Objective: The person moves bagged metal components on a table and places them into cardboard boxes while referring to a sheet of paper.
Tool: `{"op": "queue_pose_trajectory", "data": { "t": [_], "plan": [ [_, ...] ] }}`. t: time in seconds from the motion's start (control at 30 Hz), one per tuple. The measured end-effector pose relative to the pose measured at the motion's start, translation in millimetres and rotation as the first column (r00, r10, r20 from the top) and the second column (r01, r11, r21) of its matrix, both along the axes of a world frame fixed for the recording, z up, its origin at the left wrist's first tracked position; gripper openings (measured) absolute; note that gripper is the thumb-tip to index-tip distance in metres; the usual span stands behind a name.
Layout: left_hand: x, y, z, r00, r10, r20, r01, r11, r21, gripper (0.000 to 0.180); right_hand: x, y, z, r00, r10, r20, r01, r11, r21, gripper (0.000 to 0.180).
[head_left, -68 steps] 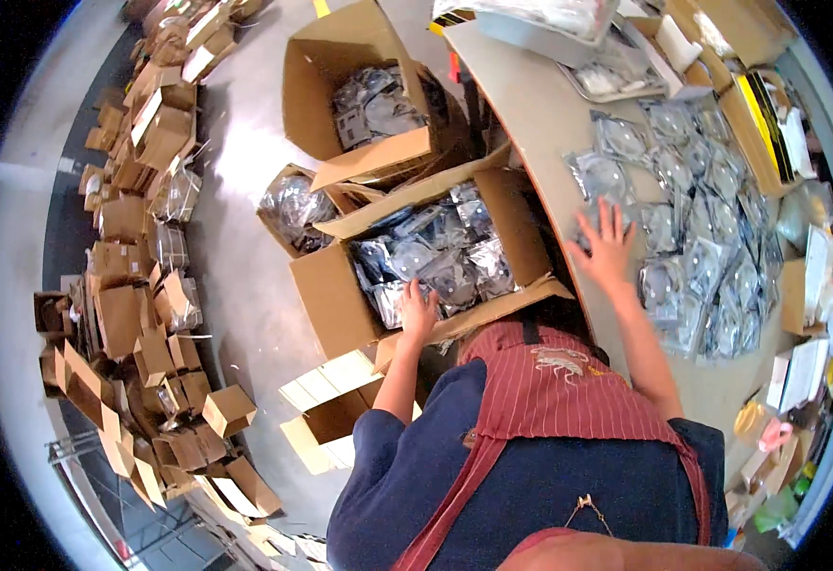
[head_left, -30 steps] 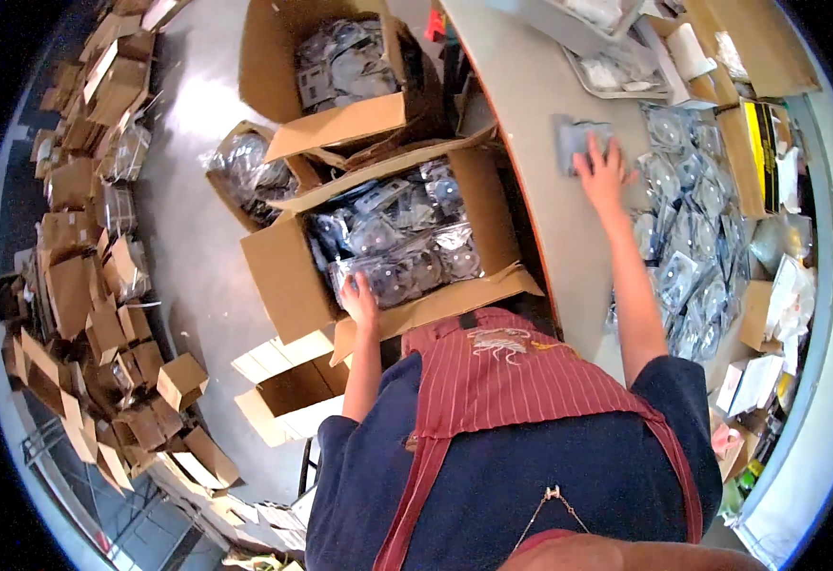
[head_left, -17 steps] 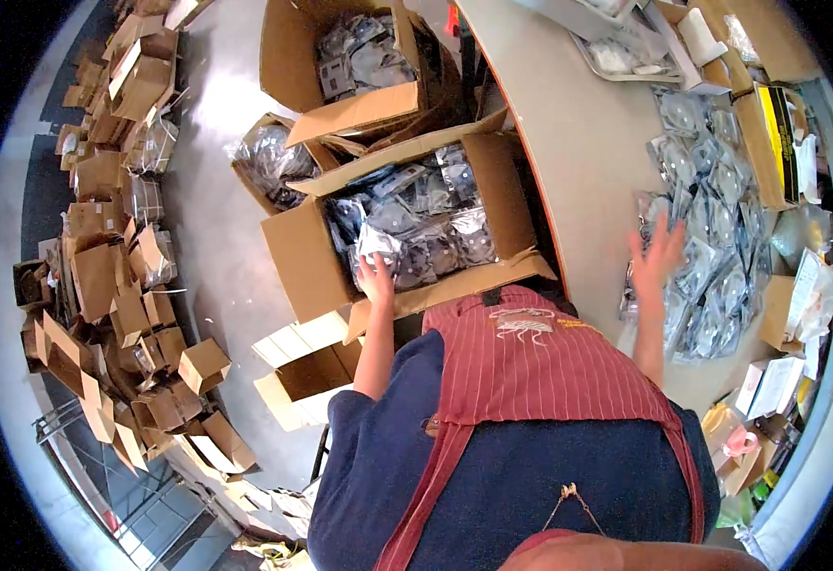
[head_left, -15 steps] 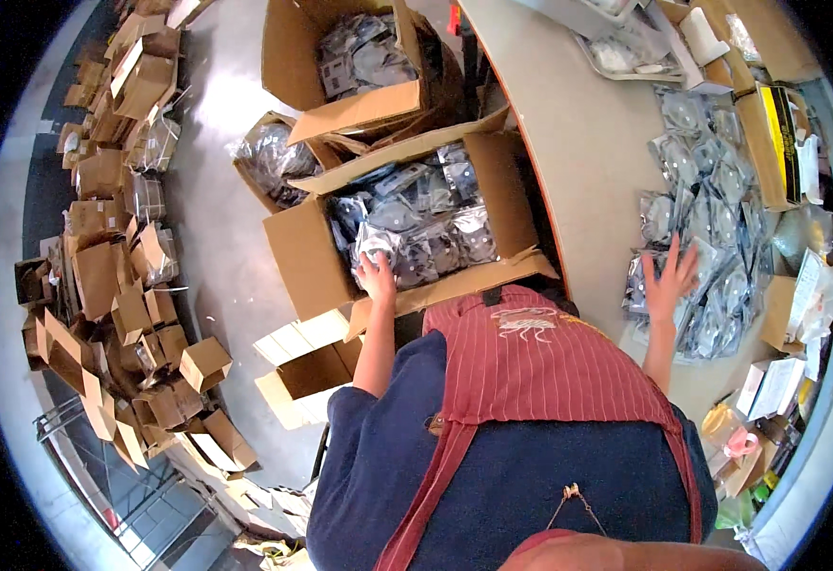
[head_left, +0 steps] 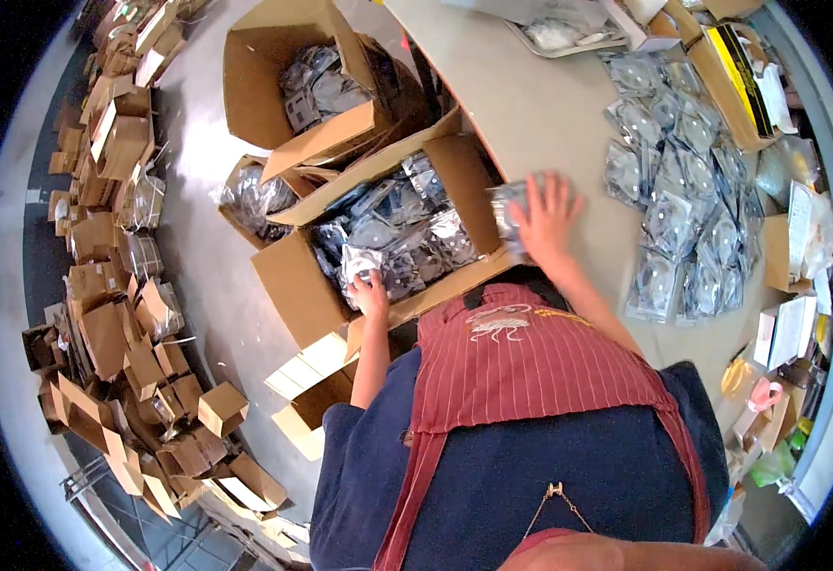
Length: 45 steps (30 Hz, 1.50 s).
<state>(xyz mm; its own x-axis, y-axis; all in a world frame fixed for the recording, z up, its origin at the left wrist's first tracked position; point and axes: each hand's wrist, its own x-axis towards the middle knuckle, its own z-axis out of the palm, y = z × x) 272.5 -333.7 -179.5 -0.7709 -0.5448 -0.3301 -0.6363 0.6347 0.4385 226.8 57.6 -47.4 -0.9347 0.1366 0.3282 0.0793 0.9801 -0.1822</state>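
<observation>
My left hand (head_left: 369, 295) is inside the open cardboard box (head_left: 293, 295), its fingers bent round the near edge of a shiny silver packet (head_left: 359, 261). Several more clear-and-silver packets (head_left: 407, 214) holding dark flat parts fill that box. At the table edge beside the box, my right hand (head_left: 547, 224) is spread and smeared by motion. A similar silver packet (head_left: 509, 217) lies against its thumb side, partly over the edge. Farther right, a pile of these packets (head_left: 678, 205) lies spread on the table.
The pale table (head_left: 512, 105) runs along the right. Behind the near box stands a taller cardboard box (head_left: 245, 86) of packets, with a small box of clear plastic (head_left: 255, 195) beside it. Flattened and open cartons (head_left: 102, 314) line the far left. A white tray (head_left: 569, 38) sits at the table's back.
My right hand has swept left from the packet pile to the table edge, a packet now against it. My left hand stays at the silver packet in the box. The view has shifted.
</observation>
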Motion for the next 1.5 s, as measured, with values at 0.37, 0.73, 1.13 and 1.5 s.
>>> {"op": "queue_pose_trajectory", "data": {
  "t": [0.37,0.73,1.13,1.5],
  "plan": [
    [17.3,-18.2,-35.6,0.978,0.084,-0.192,-0.092,0.995,-0.030,0.068,-45.8,128.5,19.6,0.920,-0.392,0.009,0.392,0.920,-0.011,0.071],
    [4.5,-13.8,-24.9,0.992,0.114,-0.046,-0.115,0.993,-0.023,0.075,-2.0,55.5,-19.2,0.998,0.007,-0.055,-0.004,0.998,0.063,0.070],
    [4.8,-20.6,-38.1,0.966,0.253,-0.053,-0.252,0.967,0.027,0.067,7.1,115.8,21.9,0.960,-0.255,-0.111,0.233,0.956,-0.180,0.072],
    [9.7,-20.8,-28.1,0.981,0.155,-0.116,-0.153,0.988,0.024,0.071,93.0,159.9,-8.4,0.868,-0.481,0.121,0.463,0.873,0.151,0.071]
  ]
}}
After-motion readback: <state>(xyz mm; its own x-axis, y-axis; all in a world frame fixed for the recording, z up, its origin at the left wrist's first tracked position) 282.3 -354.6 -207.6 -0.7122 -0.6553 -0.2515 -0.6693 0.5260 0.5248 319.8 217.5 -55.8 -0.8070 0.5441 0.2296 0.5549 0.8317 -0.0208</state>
